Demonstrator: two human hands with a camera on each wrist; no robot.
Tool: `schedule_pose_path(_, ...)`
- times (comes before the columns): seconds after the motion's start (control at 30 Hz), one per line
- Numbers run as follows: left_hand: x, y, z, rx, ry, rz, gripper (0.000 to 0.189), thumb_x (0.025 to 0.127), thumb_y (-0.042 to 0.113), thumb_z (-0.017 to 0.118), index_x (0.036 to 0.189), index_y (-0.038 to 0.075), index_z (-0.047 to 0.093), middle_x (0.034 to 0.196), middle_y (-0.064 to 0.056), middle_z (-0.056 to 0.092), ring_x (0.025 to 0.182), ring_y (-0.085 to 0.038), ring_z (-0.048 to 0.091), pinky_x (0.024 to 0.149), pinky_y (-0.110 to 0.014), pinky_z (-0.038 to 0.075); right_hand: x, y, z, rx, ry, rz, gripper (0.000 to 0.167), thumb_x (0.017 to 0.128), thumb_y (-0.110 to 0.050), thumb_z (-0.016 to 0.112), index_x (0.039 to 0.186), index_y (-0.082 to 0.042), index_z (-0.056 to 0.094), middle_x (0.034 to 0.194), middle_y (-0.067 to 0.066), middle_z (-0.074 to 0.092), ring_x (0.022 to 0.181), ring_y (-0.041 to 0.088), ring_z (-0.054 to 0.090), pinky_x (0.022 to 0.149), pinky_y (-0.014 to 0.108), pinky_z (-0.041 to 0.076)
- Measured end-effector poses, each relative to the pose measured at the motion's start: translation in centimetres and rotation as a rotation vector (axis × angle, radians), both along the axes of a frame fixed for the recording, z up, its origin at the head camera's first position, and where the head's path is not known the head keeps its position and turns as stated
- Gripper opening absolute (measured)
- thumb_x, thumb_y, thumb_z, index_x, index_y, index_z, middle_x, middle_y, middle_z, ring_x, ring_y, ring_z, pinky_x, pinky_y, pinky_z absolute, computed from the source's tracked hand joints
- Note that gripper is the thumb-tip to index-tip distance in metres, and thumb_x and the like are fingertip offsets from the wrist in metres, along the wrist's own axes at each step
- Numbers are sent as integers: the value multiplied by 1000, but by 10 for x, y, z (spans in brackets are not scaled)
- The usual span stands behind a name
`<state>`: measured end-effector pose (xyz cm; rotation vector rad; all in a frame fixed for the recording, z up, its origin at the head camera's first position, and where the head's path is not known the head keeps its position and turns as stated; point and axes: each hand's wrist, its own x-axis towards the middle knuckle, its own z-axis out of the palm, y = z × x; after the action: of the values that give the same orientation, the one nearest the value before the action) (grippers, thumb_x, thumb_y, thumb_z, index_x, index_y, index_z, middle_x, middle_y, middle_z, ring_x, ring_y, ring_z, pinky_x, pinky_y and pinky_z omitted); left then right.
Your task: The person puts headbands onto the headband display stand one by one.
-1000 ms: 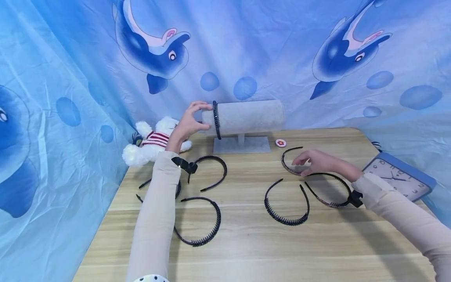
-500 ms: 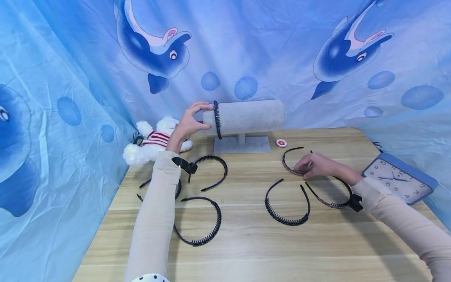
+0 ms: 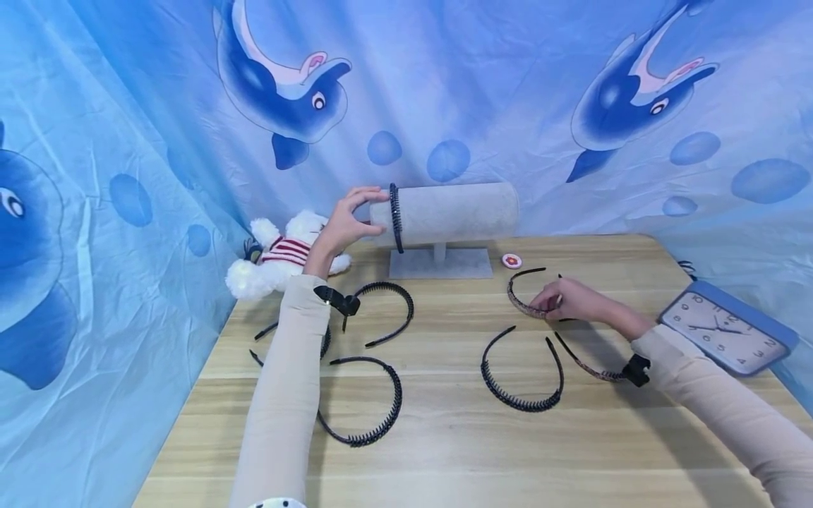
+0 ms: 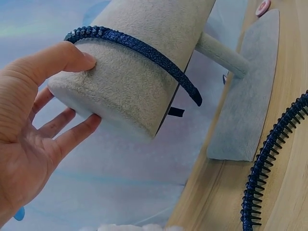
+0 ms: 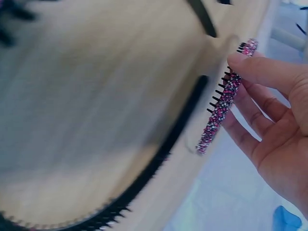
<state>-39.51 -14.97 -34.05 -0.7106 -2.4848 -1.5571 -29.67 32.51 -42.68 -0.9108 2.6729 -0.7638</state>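
Observation:
My left hand [image 3: 345, 224] grips the left end of a grey plush display roll [image 3: 460, 212], thumb above and fingers spread round its end face. A dark toothed headband [image 3: 396, 217] is draped over the roll right by that thumb. At the right, my right hand [image 3: 576, 299] pinches a headband [image 3: 516, 299] between thumb and fingers. In the right wrist view, this headband [image 5: 222, 102] has pink and silver glitter and short black teeth. Partly behind the right wrist lies another headband [image 3: 581, 363], and a black one [image 3: 521, 404] lies nearer the front.
Several more black headbands lie at the left, one [image 3: 399, 395] near the front and one [image 3: 409, 307] behind it, others partly under the left sleeve. A white plush toy [image 3: 254, 275], a flower badge [image 3: 511, 261] and a blue clock [image 3: 724, 328] stand or lie around. A dolphin curtain [image 3: 495, 85] surrounds the table.
My right hand has closed its fingers on the glitter headband it was hovering at, and this headband has shifted slightly. My left hand keeps its hold on the roll.

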Motion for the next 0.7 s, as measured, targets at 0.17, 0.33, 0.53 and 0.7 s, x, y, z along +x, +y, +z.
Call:
schedule_pose_path(0.17, -2, 1, -2, 17, -8, -12, 60, 78, -1, 81, 135, 10, 65, 158, -6, 44, 150, -24, 32, 126, -58, 21, 1, -2, 22, -14, 10, -7, 26, 80, 9, 75, 105, 2, 77, 95, 10, 75, 82, 18, 69, 74, 28, 61)
schedule_pose_path(0.33, 2, 0, 2, 15, -21, -17, 62, 78, -1, 81, 136, 10, 63, 159, -5, 43, 151, -25, 31, 127, -56, 20, 1, -6, 45, -24, 33, -35, 21, 85, 6, 74, 104, -1, 78, 96, 8, 76, 82, 14, 68, 72, 27, 61)
schedule_pose_path(0.53, -2, -1, -2, 14, 5, -14, 61, 77, -1, 81, 134, 11, 65, 157, -5, 46, 149, -24, 34, 126, -57, 23, -2, -7, 65, -65, 105, -28, 19, 84, 10, 73, 101, 3, 78, 97, 16, 77, 79, 16, 70, 66, 23, 60)
schedule_pose_path(0.7, -3, 0, -3, 19, 15, -13, 59, 78, -2, 81, 134, 11, 65, 156, -5, 46, 148, -24, 34, 126, -58, 22, -2, -8, 78, -42, 126, -39, 18, 86, 10, 70, 101, 3, 77, 100, 18, 77, 82, 19, 71, 66, 24, 59)
